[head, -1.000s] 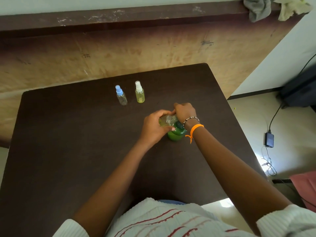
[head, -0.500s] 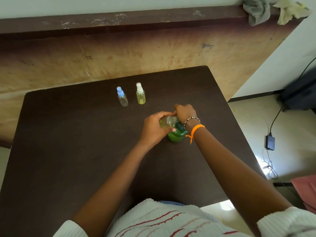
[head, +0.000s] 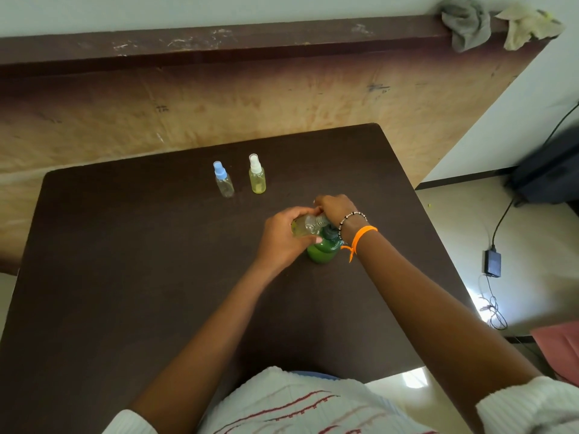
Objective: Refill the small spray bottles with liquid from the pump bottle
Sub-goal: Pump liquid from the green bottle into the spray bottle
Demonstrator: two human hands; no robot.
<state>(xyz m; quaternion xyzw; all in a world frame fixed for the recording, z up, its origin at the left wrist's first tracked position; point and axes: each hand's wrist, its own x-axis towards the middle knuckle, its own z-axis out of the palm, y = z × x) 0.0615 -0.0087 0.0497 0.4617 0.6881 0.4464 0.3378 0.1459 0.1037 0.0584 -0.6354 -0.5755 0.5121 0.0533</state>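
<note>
Your left hand [head: 283, 238] has its fingers curled round a small open bottle [head: 305, 226], tilted almost onto its side with its neck toward the pump. Your right hand [head: 335, 209] sits over the pump head, fingers bent down on it; whether they press or merely rest, you cannot tell, since the hand hides the nozzle. The pump bottle [head: 322, 250] stands upright under both hands, right of the table's middle.

The small bottle looks like thin clear plastic, light, with a little yellowish liquid inside. Judge it easy to squeeze out of shape: hold it round the body, lightly, and keep the neck free so the stream can enter. It may turn slippery if liquid runs over it. The pump bottle looks squat and heavier, its green fill giving it a steady base, yet a sideways push on the head could tip or slide it on the smooth table [head: 125, 277]. Press straight down.

Farther back stand two capped spray bottles just beside each other: the blue-cap one [head: 224, 181] looks nearly clear, the white-cap one [head: 257, 180] holds yellow liquid. Take those by the body, not by the cap.
</note>
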